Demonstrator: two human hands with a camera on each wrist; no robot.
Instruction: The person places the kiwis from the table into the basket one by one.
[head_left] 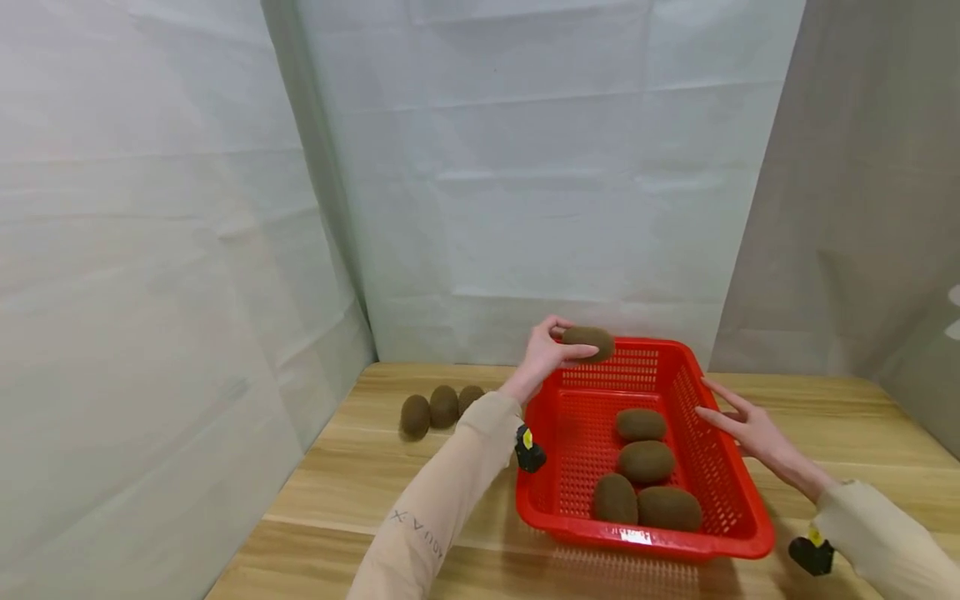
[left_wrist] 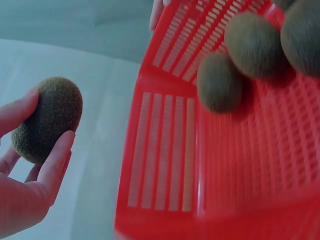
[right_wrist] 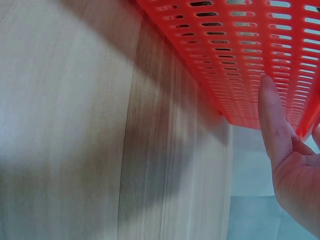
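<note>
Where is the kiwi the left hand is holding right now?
In the head view, the kiwi sits pinched in the left hand above the far left corner of the red basket, not yet inside.

Three kiwis (head_left: 442, 408) on wooden table (head_left: 345, 483), seemingly touching

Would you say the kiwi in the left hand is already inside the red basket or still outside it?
Outside: the left hand holds the kiwi above the basket's far rim.
</note>
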